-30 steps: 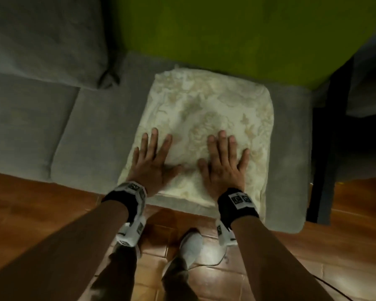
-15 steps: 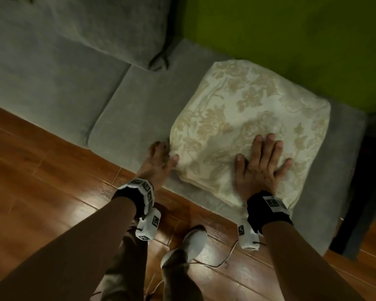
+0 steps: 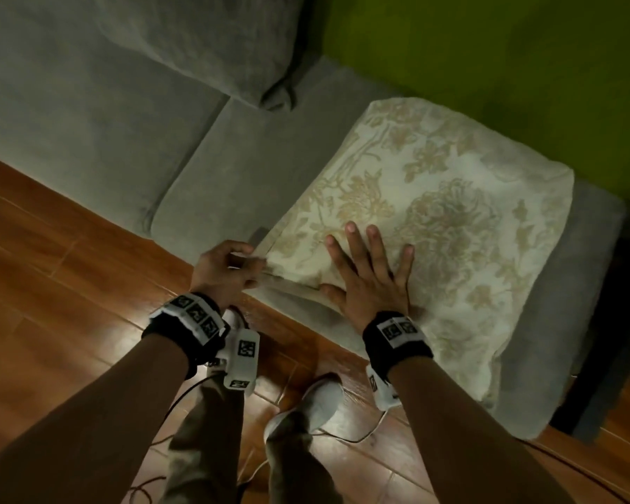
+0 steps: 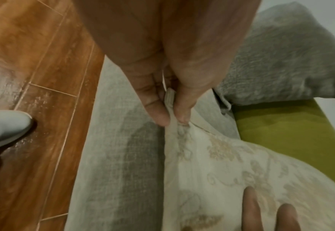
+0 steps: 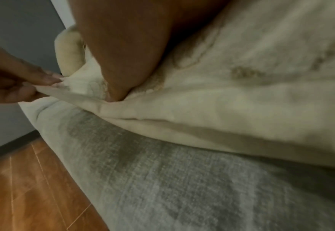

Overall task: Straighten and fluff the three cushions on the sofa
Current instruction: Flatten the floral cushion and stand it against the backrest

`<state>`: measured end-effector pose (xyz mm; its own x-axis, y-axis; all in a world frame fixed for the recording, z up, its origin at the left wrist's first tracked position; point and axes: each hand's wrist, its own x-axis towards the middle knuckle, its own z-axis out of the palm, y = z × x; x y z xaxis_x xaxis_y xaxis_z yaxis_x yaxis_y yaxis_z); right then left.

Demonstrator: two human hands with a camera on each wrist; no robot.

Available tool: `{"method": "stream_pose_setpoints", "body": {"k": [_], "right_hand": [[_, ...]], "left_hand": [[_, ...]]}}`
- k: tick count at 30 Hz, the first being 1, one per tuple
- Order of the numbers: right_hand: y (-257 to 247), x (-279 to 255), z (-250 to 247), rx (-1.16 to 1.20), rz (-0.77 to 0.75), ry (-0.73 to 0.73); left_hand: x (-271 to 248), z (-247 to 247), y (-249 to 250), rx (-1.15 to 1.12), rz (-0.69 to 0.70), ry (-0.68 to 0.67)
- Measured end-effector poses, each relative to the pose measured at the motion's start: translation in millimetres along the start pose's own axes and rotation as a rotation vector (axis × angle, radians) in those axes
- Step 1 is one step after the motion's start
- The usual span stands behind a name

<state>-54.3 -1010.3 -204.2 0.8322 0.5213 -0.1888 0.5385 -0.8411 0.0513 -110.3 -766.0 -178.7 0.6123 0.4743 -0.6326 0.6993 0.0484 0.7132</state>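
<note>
On the grey fabric sofa seat (image 3: 211, 169) lies the cream floral-patterned cushion (image 3: 451, 220), near its front edge. Your left hand (image 3: 222, 271) pinches its corner; your right hand (image 3: 370, 274) presses flat, fingers spread. Pull too hard and the cushion may slide onto the wooden floor (image 3: 51, 285).

No legible text, brand or number noted. Only black-and-white square code markers appear, on the left wristband (image 3: 196, 316) at 8 o'clock and right wristband (image 3: 397, 331) at 5 o'clock.
</note>
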Motion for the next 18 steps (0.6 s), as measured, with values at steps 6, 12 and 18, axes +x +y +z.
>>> {"method": "stream_pose_setpoints", "body": {"k": [6,12,18], "right_hand": [[-2.9,0.6,-10.7,-0.056,-0.319,-0.162],[-0.2,-43.4,-78.3,0.348,-0.24,0.313],[51.5,-63.1,-45.5,0.539,0.673,0.227]], "left_hand": [[17.1,-3.6,-5.3,0.199,-0.083,-0.005],[-46.6,30.8,23.6,0.438,0.591,0.08],[-51.4,104.1,32.5,1.097,0.968,-0.282]]}}
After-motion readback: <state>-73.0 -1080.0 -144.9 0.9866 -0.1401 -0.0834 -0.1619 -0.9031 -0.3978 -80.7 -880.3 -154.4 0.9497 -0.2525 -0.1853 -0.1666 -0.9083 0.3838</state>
